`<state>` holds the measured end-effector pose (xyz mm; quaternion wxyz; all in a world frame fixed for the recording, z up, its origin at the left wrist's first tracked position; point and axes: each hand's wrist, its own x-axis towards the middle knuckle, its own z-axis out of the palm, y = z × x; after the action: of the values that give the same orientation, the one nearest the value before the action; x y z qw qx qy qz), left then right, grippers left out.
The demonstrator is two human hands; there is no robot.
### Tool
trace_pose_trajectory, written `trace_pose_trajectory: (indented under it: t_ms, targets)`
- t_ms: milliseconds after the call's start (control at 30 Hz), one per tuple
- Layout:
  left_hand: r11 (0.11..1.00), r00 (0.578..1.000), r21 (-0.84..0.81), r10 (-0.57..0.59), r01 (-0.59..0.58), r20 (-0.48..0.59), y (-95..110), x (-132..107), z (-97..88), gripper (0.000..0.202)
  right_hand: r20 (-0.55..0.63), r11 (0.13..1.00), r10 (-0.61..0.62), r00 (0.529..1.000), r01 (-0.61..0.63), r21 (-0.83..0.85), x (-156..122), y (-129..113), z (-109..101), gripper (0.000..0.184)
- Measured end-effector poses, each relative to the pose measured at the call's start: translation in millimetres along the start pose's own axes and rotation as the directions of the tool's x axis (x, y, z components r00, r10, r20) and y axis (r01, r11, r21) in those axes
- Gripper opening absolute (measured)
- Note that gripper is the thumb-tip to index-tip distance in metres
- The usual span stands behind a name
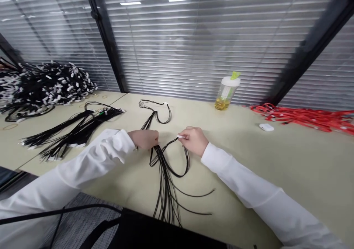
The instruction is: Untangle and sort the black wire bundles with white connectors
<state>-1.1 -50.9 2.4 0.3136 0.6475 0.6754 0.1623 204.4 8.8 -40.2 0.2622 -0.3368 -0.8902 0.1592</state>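
Note:
A bundle of thin black cables (164,182) lies across the table in front of me, its loose ends fanning toward the near edge. My left hand (146,139) is closed around the middle of this bundle. With thumb and fingers, my right hand (193,140) pinches a small white connector (180,136) at the end of a cable loop. That loop curves back to the bundle under my left hand. Beyond my hands, more black cable loops (163,123) reach toward the window, with a white connector (165,103) at their far end.
Tied black cable bundles (80,131) lie on the table (243,175) at left. Behind them rises a large heap of black cables with white connectors (47,83). A bottle with yellow liquid (225,94), a white earbud case (266,127) and red cables (306,118) stand or lie toward the right.

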Motion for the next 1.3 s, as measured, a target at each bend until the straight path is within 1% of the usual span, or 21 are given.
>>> trace_pose_trajectory:
  t_ms: [100,200,267,367,433,500,567,733,800,867,967,1133,1233,1300]
  targets:
    - [0.999,0.984,-0.001,-0.039,0.040,0.174,13.1,7.6,-1.2,0.013,-0.005,1.000,-0.002,1.000,0.002,0.001,0.1,-2.7,-4.5,0.013]
    - [0.995,0.958,-0.082,-0.028,0.054,0.286,24.8,17.2,4.6,0.015,-0.011,1.000,-0.012,1.000,0.012,-0.011,-2.2,-4.9,-9.6,0.011]
    - [0.982,0.936,-0.172,-0.012,0.077,0.351,31.2,23.7,10.8,0.019,-0.013,0.999,-0.018,1.000,0.018,-0.029,-5.7,-5.4,-13.0,0.010]
    - [0.937,0.896,-0.318,0.013,0.144,0.444,38.8,32.9,19.6,0.026,-0.002,0.998,-0.036,0.999,0.036,-0.058,-11.9,-3.4,-19.1,0.008]
    - [0.904,0.862,-0.383,0.034,0.189,0.505,42.4,38.3,24.1,0.032,0.011,0.996,-0.052,0.999,0.053,-0.073,-15.1,-0.5,-23.4,0.007]
    - [0.882,0.836,-0.424,0.066,0.206,0.545,44.3,42.7,28.4,0.040,0.022,0.994,-0.068,0.997,0.070,-0.082,-16.9,2.8,-26.6,0.009]
    - [0.871,0.831,-0.454,0.106,0.187,0.545,44.4,45.9,33.3,0.045,0.035,0.992,-0.086,0.996,0.089,-0.090,-17.4,5.8,-27.8,0.011]
    - [0.886,0.870,-0.460,0.176,0.065,0.461,37.8,53.7,46.3,0.044,0.079,0.986,-0.126,0.989,0.133,-0.096,-18.4,10.7,-24.1,0.013]
    - [0.889,0.869,-0.457,0.207,0.024,0.449,34.5,58.3,49.4,0.042,0.094,0.985,-0.142,0.985,0.150,-0.083,-20.0,12.2,-23.3,0.013]
    - [0.886,0.857,-0.463,0.246,-0.009,0.453,32.2,62.9,50.5,0.040,0.095,0.985,-0.150,0.984,0.156,-0.068,-21.7,13.5,-24.1,0.014]
    - [0.877,0.846,-0.477,0.294,-0.053,0.445,31.4,66.6,49.3,0.037,0.063,0.989,-0.138,0.988,0.141,-0.042,-22.4,14.2,-28.2,0.014]
    - [0.868,0.859,-0.483,0.332,-0.116,0.390,33.3,62.5,46.2,0.034,-0.022,0.997,-0.072,0.997,0.072,0.007,-18.3,13.6,-35.7,0.012]
    - [0.877,0.864,-0.463,0.328,-0.129,0.381,34.5,57.9,46.9,0.035,-0.035,0.997,-0.079,0.996,0.079,0.019,-16.7,14.1,-37.4,0.007]
    - [0.888,0.872,-0.444,0.309,-0.121,0.379,35.5,55.1,48.0,0.035,-0.032,0.995,-0.102,0.994,0.103,0.015,-16.7,14.6,-37.7,0.007]
